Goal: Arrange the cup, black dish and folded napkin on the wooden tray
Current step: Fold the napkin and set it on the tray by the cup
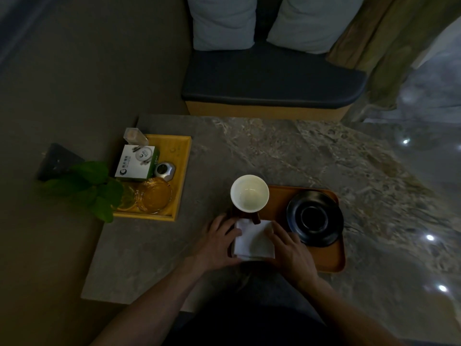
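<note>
Cup (249, 193), black dish (314, 218), napkin (254, 239) on tray (331, 260)

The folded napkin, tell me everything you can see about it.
The folded napkin is white, looks like cloth or soft paper, and is folded into a flat, roughly square pad. It lies at the near left end of the wooden tray, just in front of the white cup. The left hand and right hand press its two sides, fingers resting on top.

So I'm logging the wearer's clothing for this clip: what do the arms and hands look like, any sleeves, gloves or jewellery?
Both forearms are bare up to the bottom edge of the picture, with no sleeve showing. The left hand and right hand wear no gloves. No watch, ring or wristband can be made out, though the dim light could hide small items.
</note>
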A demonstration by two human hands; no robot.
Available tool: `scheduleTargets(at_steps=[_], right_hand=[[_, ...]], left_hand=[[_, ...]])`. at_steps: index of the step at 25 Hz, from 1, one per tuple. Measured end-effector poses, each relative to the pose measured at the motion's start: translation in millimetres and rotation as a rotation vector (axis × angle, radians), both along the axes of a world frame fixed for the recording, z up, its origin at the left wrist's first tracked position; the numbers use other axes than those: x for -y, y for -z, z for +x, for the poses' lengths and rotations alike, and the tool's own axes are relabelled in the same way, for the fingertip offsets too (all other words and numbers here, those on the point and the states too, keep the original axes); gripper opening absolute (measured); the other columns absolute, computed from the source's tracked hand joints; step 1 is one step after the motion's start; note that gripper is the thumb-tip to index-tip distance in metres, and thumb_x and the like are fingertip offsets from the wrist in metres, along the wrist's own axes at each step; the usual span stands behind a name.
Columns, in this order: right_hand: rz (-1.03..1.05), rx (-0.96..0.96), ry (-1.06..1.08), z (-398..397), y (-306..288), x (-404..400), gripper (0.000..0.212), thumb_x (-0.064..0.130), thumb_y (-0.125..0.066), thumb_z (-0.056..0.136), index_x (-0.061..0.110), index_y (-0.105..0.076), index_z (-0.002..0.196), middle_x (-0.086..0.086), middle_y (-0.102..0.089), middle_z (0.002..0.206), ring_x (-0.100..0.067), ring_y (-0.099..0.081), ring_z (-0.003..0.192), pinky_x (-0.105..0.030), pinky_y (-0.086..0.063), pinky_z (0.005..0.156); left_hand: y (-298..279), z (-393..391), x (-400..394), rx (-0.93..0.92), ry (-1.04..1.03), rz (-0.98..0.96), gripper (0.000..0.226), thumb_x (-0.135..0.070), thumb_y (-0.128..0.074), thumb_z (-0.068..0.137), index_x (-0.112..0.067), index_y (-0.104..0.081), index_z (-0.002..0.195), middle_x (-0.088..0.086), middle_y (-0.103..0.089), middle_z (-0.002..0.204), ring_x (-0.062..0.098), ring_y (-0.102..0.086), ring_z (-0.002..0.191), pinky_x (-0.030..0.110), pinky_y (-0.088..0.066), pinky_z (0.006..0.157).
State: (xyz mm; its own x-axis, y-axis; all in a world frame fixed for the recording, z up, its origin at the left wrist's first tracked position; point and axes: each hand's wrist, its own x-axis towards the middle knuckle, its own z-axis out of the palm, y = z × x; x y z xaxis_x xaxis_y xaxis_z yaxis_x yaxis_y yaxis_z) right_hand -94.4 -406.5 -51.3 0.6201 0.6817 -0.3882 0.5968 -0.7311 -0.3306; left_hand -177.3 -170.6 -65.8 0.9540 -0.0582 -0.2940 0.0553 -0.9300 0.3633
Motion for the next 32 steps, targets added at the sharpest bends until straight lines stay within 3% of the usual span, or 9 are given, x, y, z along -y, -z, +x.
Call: scheduleTargets(at_steps=[5,12,17,21,24,28,30,32], right_hand=[[-0.016,-0.068,-0.003,7.3,3.8,-4.4,0.095,0.062,-0.061,0.079,0.038,-0.003,0.150,0.001,0.006,0.163,-0.030,-0.036,0.133,-0.036,-0.053,0.086],[-0.032,-0.004,-0.033,5.8,3.1,-6.5,0.090,0.060,-0.060,0.082,0.036,-0.006,0.150,0.001,-0.003,0.163,-0.025,-0.048,0.117,-0.032,-0.049,0.075],[-0.089,0.051,-0.073,6.2,0.6,-7.1,0.087,0.061,-0.057,0.082,0.035,-0.007,0.149,-0.001,-0.002,0.163,-0.032,-0.030,0.134,-0.046,-0.038,0.103],[-0.117,0.056,-0.085,3.1,1.7,-6.2,0.082,0.062,-0.052,0.085,0.033,-0.010,0.149,-0.002,0.000,0.163,-0.033,-0.021,0.140,-0.048,-0.032,0.108],[-0.065,0.040,-0.050,5.8,-3.9,-9.1,0.076,0.064,-0.050,0.085,0.033,-0.019,0.148,-0.002,-0.015,0.161,-0.029,-0.029,0.138,-0.046,-0.036,0.106],[0.163,0.116,0.184,14.9,-23.0,-20.6,0.059,0.068,-0.046,0.083,0.037,-0.042,0.132,0.004,-0.053,0.136,-0.019,-0.051,0.120,-0.038,-0.047,0.091],[0.229,0.146,0.264,24.2,-32.1,-29.9,0.065,0.071,-0.049,0.078,0.042,-0.036,0.135,0.005,-0.052,0.136,-0.019,-0.050,0.121,-0.040,-0.047,0.090],[0.249,0.155,0.282,37.2,-40.3,-42.2,0.082,0.075,-0.053,0.072,0.040,-0.028,0.142,0.006,-0.047,0.141,-0.022,-0.043,0.127,-0.046,-0.044,0.095]], left_hand=[[-5.2,2.5,-3.5,-0.003,0.031,-0.010,0.076,-0.071,-0.056,0.074,-0.031,-0.044,0.136,0.001,-0.028,0.157,0.028,-0.010,0.147,0.054,-0.017,0.116],[-11.5,-0.1,-2.4,-0.055,0.017,-0.011,0.073,-0.067,-0.060,0.077,-0.031,-0.044,0.137,-0.001,-0.026,0.157,0.027,-0.009,0.146,0.053,-0.018,0.118],[-15.5,0.4,-3.9,-0.080,0.038,-0.010,0.073,-0.068,-0.058,0.079,-0.031,-0.042,0.140,0.000,-0.023,0.159,0.028,-0.006,0.148,0.053,-0.016,0.118],[-14.5,-0.6,-7.6,-0.097,0.050,-0.011,0.075,-0.070,-0.057,0.078,-0.033,-0.040,0.141,-0.001,-0.020,0.161,0.029,-0.003,0.149,0.053,-0.012,0.118],[-16.0,2.9,-13.7,-0.142,0.012,-0.084,0.076,-0.072,-0.058,0.075,-0.034,-0.043,0.139,-0.005,-0.024,0.159,0.025,-0.002,0.148,0.050,-0.015,0.118],[-35.5,27.1,-41.8,-0.060,-0.171,-0.184,0.062,-0.064,-0.067,0.074,-0.030,-0.058,0.124,-0.004,-0.056,0.134,0.019,-0.041,0.132,0.037,-0.033,0.107],[-50.2,48.4,-59.2,0.011,-0.243,-0.154,0.057,-0.057,-0.072,0.074,-0.031,-0.058,0.122,-0.004,-0.060,0.127,0.017,-0.048,0.124,0.036,-0.040,0.101],[-64.8,74.3,-69.9,0.011,-0.239,-0.164,0.068,-0.049,-0.078,0.071,-0.033,-0.051,0.131,-0.003,-0.054,0.137,0.019,-0.041,0.132,0.039,-0.037,0.106]])
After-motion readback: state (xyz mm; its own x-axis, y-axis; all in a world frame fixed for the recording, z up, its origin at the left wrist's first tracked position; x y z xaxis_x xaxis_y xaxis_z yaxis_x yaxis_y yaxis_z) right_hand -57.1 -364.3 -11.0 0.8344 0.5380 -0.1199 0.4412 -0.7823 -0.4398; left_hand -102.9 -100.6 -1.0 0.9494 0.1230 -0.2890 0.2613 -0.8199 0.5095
